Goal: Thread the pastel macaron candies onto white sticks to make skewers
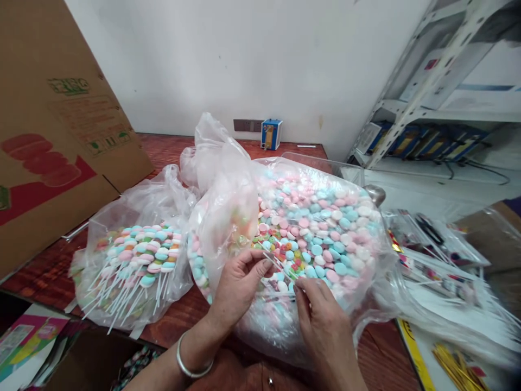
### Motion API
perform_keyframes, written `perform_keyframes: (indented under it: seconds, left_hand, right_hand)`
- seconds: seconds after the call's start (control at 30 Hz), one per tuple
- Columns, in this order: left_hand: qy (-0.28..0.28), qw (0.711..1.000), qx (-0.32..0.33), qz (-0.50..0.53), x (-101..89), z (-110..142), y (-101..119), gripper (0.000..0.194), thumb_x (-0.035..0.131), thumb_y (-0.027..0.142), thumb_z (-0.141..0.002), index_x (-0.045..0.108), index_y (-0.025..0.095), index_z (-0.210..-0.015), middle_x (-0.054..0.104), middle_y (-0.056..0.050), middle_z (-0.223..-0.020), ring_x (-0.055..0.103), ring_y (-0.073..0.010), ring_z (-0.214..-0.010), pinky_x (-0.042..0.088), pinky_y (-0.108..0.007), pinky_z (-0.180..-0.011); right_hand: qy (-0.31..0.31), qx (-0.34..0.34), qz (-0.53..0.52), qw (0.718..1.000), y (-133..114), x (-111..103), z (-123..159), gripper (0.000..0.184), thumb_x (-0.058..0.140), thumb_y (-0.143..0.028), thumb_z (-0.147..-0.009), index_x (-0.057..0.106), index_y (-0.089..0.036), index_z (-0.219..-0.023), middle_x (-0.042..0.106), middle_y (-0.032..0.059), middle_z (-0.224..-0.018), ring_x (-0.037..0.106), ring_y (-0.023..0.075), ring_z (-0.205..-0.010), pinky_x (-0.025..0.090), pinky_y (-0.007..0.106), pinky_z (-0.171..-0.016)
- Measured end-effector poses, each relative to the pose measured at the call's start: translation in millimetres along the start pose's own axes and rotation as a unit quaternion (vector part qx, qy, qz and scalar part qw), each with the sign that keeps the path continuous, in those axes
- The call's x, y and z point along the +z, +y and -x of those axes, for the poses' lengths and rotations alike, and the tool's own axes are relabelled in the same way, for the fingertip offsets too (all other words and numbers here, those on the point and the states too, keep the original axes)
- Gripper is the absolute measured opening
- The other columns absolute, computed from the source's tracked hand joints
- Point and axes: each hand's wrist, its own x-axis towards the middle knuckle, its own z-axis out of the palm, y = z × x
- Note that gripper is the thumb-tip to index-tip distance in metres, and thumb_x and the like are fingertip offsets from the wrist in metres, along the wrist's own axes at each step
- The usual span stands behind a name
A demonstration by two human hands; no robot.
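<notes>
My left hand, with a silver bangle on its wrist, pinches a thin white lollipop stick between thumb and fingers. The stick slants down to the right, toward the closed fingertips of my right hand; what these fingers hold is mostly hidden. Both hands hover over a large open plastic bag full of pink, blue and white button-shaped candies. Small ring-shaped gummies in red, yellow and green lie among them. To the left, another clear bag holds many stacked candies on white sticks.
A large cardboard box stands at the left. By the wall is a small blue box. On the right are packed plastic bags, gold twist ties and a white metal shelf. A metal scoop lies behind the candies.
</notes>
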Motion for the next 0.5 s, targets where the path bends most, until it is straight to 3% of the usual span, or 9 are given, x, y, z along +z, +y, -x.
perform_keyframes:
  seconds: [0.17,0.33,0.43,0.5]
  left_hand:
    - [-0.010,1.000,0.013,0.018,-0.4,-2.4,1.5,0.018,0.071,0.034,-0.087,0.072,0.017,-0.091,0.073,-0.002,-0.083,0.068,-0.0142,-0.078,0.055,-0.024,-0.075]
    - [-0.025,0.999,0.032,0.028,1.7,0.1,4.7,0.016,0.072,0.032,-0.086,0.073,0.017,-0.091,0.074,-0.002,-0.084,0.069,-0.0137,-0.079,0.056,-0.024,-0.077]
    - [-0.007,0.998,0.045,0.034,4.1,-4.1,6.4,0.019,0.068,0.033,-0.090,0.073,0.019,-0.100,0.076,-0.003,-0.093,0.071,-0.0156,-0.086,0.057,-0.027,-0.082]
    - [0.006,0.998,0.061,0.005,5.6,-12.5,7.6,0.025,0.063,0.033,-0.093,0.070,0.020,-0.113,0.076,-0.005,-0.107,0.071,-0.0185,-0.096,0.056,-0.032,-0.089]
  right_hand:
    - [0.020,-0.027,-0.006,0.999,2.8,2.9,0.6,0.018,0.046,-0.026,-0.103,0.063,-0.020,-0.099,0.069,0.0064,-0.091,0.064,0.0224,-0.086,0.046,0.033,-0.077]
    - [0.043,-0.034,-0.079,0.995,-3.4,7.1,-6.2,0.013,0.054,-0.022,-0.100,0.065,-0.019,-0.105,0.072,0.0057,-0.092,0.066,0.0201,-0.086,0.050,0.032,-0.078]
    - [0.067,0.046,-0.172,0.982,-10.4,-1.2,-13.2,0.012,0.054,-0.022,-0.100,0.065,-0.020,-0.104,0.072,0.0031,-0.090,0.067,0.0163,-0.081,0.051,0.028,-0.076]
    - [0.113,0.146,-0.252,0.950,-11.0,-12.8,-19.0,0.013,0.053,-0.027,-0.101,0.063,-0.022,-0.106,0.068,0.0001,-0.083,0.064,0.0133,-0.071,0.052,0.025,-0.069]
